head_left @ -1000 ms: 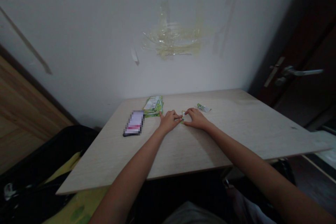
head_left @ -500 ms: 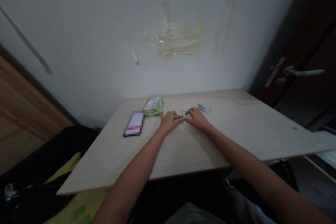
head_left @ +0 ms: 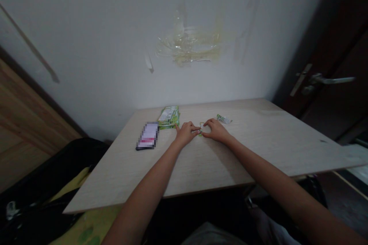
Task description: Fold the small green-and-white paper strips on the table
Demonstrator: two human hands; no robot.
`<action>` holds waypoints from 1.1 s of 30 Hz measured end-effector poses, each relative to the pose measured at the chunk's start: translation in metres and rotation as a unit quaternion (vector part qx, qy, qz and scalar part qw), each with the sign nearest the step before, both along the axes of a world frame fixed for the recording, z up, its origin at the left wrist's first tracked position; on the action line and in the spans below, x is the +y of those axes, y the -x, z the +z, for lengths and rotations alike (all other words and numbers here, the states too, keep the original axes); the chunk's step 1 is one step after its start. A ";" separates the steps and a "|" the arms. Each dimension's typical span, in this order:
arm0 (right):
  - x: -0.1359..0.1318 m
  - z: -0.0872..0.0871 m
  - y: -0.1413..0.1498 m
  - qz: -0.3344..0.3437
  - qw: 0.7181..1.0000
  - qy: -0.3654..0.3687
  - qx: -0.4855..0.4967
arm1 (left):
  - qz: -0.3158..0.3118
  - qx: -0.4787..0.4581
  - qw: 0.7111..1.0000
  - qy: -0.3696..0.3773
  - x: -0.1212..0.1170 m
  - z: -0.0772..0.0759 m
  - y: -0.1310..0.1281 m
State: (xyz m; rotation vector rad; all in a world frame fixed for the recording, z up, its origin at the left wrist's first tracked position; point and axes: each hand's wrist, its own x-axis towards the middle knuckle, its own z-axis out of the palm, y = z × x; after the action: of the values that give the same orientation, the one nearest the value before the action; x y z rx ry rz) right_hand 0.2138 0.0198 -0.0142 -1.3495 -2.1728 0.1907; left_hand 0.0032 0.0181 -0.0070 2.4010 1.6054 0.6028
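Note:
Between my two hands a small green and white paper packet (head_left: 201, 125) lies on the light wooden table, partly covered by my fingers. My left hand (head_left: 186, 133) pinches its left side with thumb and forefinger. On the other side my right hand (head_left: 216, 130) has curved fingers, with the thumb at the packet's lower part and the forefinger near its upper part. A pile of green and white packets (head_left: 169, 116) rests just left of my left hand. Beyond my right hand lies another crumpled or rolled green and white packet (head_left: 224, 119).
A phone with a blurred screen (head_left: 147, 136) lies on the left of the table (head_left: 258, 141), in front of the pile. The wall (head_left: 120, 46), with old tape on it, rises behind the table. A dark door with a metal handle (head_left: 333, 79) stands at right.
The right forefinger and thumb have parted slightly at the packet. The left hand stays nearly in place, and the view has shifted a little.

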 end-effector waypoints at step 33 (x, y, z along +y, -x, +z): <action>0.017 -0.014 -0.007 -0.028 0.999 0.006 0.029 | -0.002 -0.011 1.000 0.002 -0.004 0.003 -0.001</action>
State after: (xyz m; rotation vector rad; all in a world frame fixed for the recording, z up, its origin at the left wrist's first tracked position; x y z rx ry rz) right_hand 0.2211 0.0371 -0.0278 -1.3934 -2.0864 0.2177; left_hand 0.0042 0.0142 -0.0041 2.3854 1.5900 0.6222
